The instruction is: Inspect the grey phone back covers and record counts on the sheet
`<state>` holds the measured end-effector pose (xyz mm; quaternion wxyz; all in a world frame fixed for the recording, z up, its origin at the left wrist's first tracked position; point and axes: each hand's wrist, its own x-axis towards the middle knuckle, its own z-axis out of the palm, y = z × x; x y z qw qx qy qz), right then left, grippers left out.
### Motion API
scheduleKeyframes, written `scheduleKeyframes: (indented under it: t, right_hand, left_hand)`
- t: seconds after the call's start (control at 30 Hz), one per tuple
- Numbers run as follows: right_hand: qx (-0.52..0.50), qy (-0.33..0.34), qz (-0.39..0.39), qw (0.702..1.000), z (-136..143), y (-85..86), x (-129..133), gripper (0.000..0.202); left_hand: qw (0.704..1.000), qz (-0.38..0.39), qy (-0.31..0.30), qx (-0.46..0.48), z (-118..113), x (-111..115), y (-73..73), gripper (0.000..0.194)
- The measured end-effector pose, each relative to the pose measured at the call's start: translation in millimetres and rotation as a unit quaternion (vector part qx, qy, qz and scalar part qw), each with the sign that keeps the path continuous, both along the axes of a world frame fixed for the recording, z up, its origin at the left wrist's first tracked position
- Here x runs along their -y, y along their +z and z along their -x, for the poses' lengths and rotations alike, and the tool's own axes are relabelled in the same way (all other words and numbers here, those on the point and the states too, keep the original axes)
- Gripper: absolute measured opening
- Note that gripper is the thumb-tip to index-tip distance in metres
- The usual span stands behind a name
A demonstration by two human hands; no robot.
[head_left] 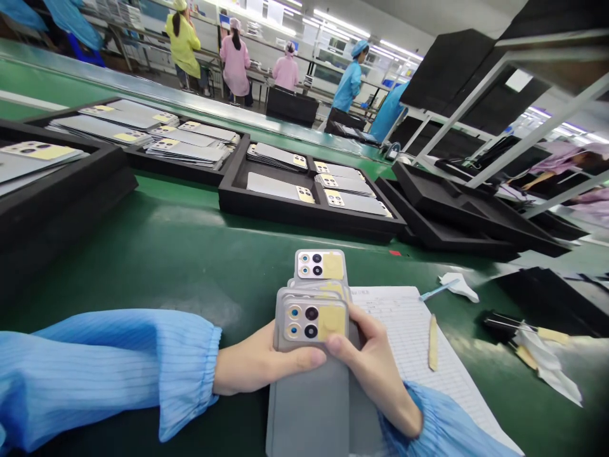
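My left hand (259, 360) grips the left edge of a grey phone back cover (311, 400), its thumb lying flat across the face below the camera plate. On the right side, my right hand (375, 365) holds the same cover, thumb at the lower edge of the yellow sticker (332, 322). The cover has a plate with several lens rings and tilts up toward me. Behind it, partly hidden, are more back covers, the farthest one (320, 263) showing its lenses and yellow patch. Most of my fingers are hidden behind the covers.
Black trays (304, 212) with stacked back covers stand across the green bench (190, 254). A lined paper sheet (404, 317) bears a wooden stick (432, 343) and a blue pen (438, 291). Stacked black trays (457, 219) and crumpled tissue (547, 362) lie right. People work behind.
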<state>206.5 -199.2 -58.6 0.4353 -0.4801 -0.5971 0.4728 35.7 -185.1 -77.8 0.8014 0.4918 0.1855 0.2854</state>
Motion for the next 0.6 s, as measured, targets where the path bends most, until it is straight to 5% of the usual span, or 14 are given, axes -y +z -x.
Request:
scheduleKeyframes:
  t: [0.2,0.47,0.6]
  right_hand:
    - [0.01,-0.029,0.042,0.999,0.9,6.3,-0.6,0.021]
    - [0.007,-0.046,0.044,0.998,-3.8,6.4,-2.2,0.023]
    - [-0.017,-0.161,0.026,0.986,-17.6,12.1,-1.8,0.024]
  left_hand:
    - [0.996,0.083,0.021,0.018,2.7,2.3,2.9,0.044]
    - [0.999,0.023,0.04,-0.011,1.9,2.9,6.3,0.046]
    - [0.999,0.032,0.038,-0.01,2.7,3.4,5.5,0.047]
